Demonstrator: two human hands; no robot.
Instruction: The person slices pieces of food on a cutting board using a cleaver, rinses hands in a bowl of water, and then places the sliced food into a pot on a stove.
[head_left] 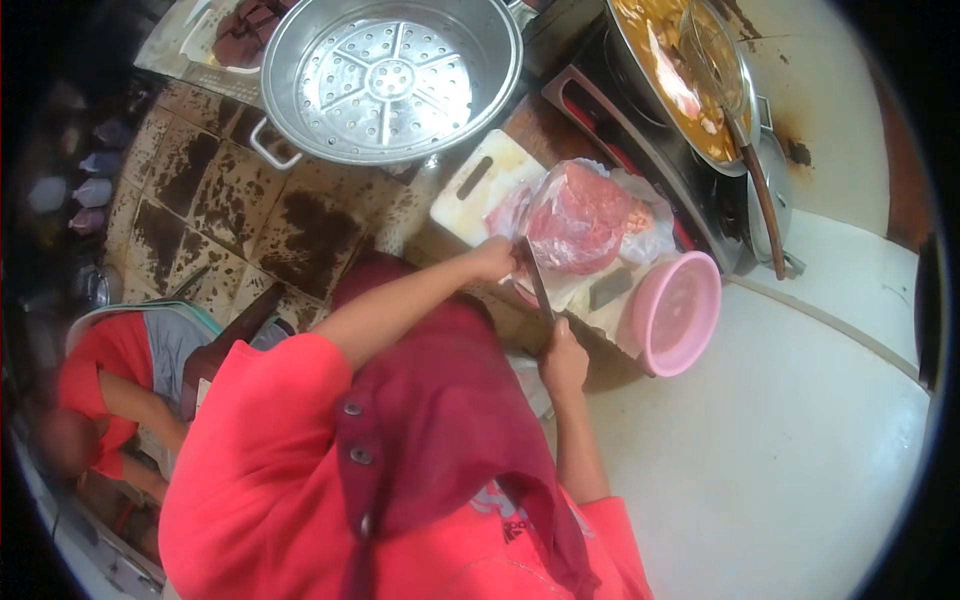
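A large piece of raw red meat (pixel 585 215) lies in a clear plastic bag on a white cutting board (pixel 470 185). My left hand (pixel 493 258) rests against the near side of the meat. My right hand (pixel 563 358) grips the handle of a knife (pixel 537 280), whose blade points up toward the meat beside my left hand. My red shirt and dark red apron fill the lower middle of the view.
A pink plastic bowl (pixel 678 310) sits right of the board. A big metal steamer pot (pixel 390 75) stands on the dirty tiled floor at top. A wok of orange broth (pixel 680 70) with a skimmer sits on a stove. Another person in red (pixel 105 380) crouches at left.
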